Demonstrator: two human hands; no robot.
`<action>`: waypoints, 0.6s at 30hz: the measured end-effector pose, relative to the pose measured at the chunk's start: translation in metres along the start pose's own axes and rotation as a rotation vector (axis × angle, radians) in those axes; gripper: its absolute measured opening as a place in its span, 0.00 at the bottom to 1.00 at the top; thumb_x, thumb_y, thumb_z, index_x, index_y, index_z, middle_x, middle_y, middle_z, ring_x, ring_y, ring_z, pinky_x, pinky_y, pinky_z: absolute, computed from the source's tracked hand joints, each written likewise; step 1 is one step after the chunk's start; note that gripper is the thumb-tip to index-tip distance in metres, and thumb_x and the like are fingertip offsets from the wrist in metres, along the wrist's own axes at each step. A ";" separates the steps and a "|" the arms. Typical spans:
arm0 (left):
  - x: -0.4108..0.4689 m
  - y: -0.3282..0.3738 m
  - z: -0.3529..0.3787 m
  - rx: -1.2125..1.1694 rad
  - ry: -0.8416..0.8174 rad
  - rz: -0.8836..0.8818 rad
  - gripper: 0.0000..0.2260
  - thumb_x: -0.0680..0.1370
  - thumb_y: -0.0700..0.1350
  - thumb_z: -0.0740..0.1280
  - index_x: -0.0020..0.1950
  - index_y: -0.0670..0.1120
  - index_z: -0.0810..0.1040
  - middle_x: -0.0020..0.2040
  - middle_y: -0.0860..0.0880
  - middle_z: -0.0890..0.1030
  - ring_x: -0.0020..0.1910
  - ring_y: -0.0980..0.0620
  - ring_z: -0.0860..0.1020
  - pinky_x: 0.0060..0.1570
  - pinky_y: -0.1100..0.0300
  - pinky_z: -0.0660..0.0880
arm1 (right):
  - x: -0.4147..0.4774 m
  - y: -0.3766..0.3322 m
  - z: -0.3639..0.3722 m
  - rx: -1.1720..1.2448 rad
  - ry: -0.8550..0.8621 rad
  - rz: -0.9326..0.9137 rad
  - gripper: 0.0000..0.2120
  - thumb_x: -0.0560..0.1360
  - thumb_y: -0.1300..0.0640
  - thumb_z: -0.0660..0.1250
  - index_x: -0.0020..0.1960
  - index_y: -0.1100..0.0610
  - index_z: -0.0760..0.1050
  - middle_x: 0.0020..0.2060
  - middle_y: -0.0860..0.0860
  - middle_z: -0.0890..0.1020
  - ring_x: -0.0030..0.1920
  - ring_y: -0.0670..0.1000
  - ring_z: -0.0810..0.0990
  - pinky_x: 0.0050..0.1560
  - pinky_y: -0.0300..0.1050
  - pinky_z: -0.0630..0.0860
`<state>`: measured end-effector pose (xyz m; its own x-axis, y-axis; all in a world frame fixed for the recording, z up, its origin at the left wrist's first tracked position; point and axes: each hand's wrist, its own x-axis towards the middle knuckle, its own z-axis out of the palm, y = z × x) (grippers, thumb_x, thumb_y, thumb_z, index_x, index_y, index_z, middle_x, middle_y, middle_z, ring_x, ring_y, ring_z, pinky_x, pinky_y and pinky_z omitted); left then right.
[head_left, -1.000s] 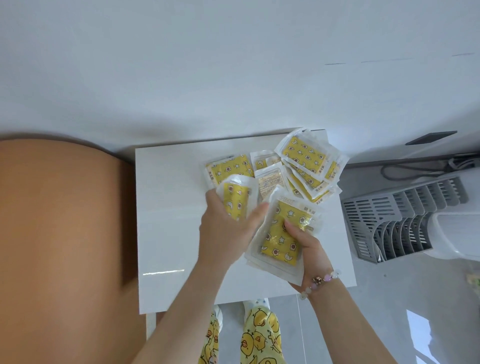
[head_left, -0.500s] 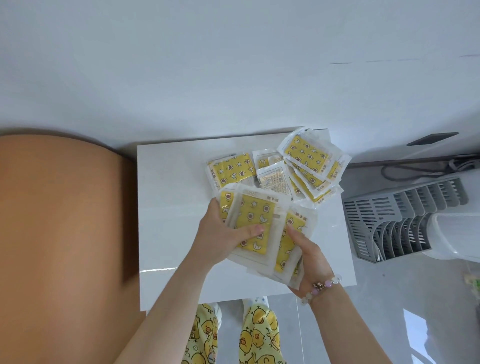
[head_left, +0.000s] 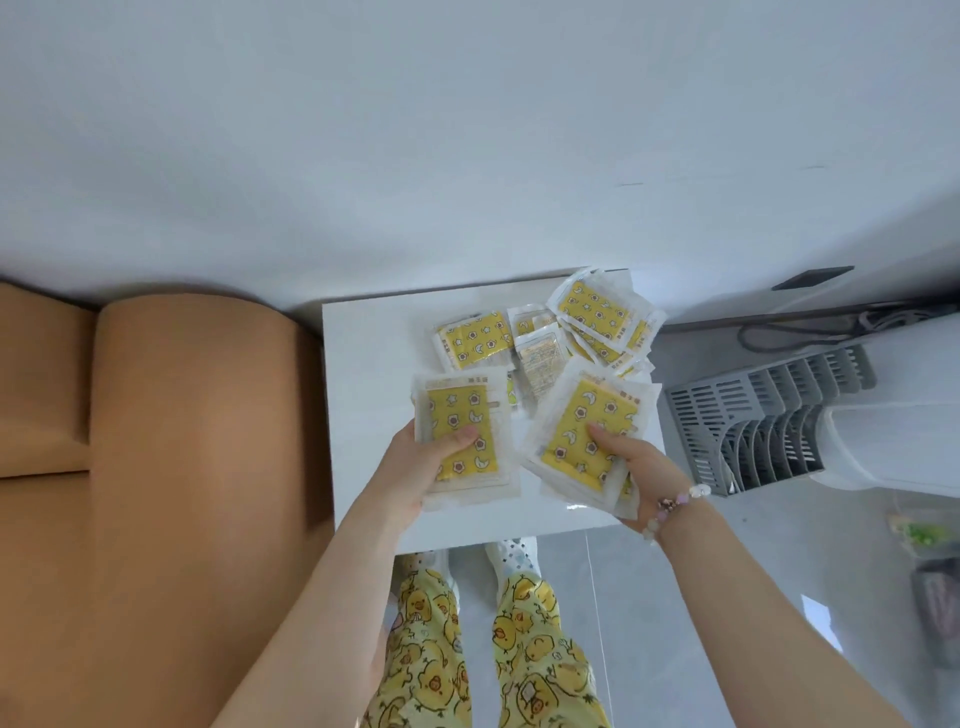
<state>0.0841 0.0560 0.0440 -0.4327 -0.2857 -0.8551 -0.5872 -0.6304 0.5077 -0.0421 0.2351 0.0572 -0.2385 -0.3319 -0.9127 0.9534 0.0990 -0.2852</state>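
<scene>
Tan sofa (head_left: 182, 467) far left, white table (head_left: 363, 364) butted against it. Left hand (head_left: 421, 467) grips the left packet (head_left: 452, 410), thumb on top and fingers underneath, held just above the table's near-left part (layered edges, so maybe more than one packet, can't tell). Behind it, the loose pile (head_left: 597, 322) of yellow packets lies at the back of the table, untouched by either hand. Right hand (head_left: 634, 467), bracelet (head_left: 675, 504) on its wrist, clamps the right stack (head_left: 592, 415) the same way, thumb over the top packet, tilted and hanging over the table's near-right corner. Grey rack (head_left: 753, 415) on the floor further right.

Change: half a second ago the left packet overlapped the right stack and the hands were nearly touching. Now the hands are apart with a clear gap between the two bundles, and the left one has swung out to the left. A second ago the left hand was up at the pile with a smaller packet.

My read: gathering and sorting is mid-way, and the left packet was not merged into the right stack. The pile is still to be collected.
</scene>
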 end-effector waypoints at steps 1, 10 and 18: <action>-0.007 0.003 0.000 -0.010 -0.002 -0.007 0.09 0.73 0.40 0.71 0.52 0.48 0.79 0.47 0.48 0.85 0.47 0.48 0.83 0.50 0.52 0.78 | -0.009 -0.003 0.000 -0.001 -0.008 0.000 0.08 0.77 0.60 0.64 0.54 0.58 0.78 0.45 0.56 0.85 0.41 0.54 0.86 0.42 0.52 0.82; -0.068 0.034 0.007 -0.016 -0.014 -0.015 0.14 0.73 0.42 0.72 0.58 0.45 0.78 0.50 0.44 0.84 0.50 0.45 0.82 0.52 0.49 0.78 | -0.086 -0.031 0.014 -0.194 -0.062 -0.032 0.06 0.77 0.58 0.65 0.50 0.58 0.79 0.40 0.53 0.86 0.37 0.51 0.85 0.37 0.44 0.83; -0.112 0.028 -0.012 -0.140 0.070 0.031 0.13 0.73 0.43 0.72 0.57 0.44 0.79 0.50 0.45 0.84 0.50 0.45 0.82 0.53 0.49 0.77 | -0.098 -0.056 0.058 -0.645 -0.145 -0.081 0.08 0.73 0.56 0.70 0.52 0.55 0.80 0.48 0.53 0.84 0.50 0.55 0.82 0.61 0.54 0.75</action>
<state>0.1245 0.0618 0.1527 -0.3972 -0.3530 -0.8471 -0.4710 -0.7138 0.5183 -0.0617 0.2073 0.1801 -0.2345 -0.4805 -0.8451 0.6206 0.5952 -0.5106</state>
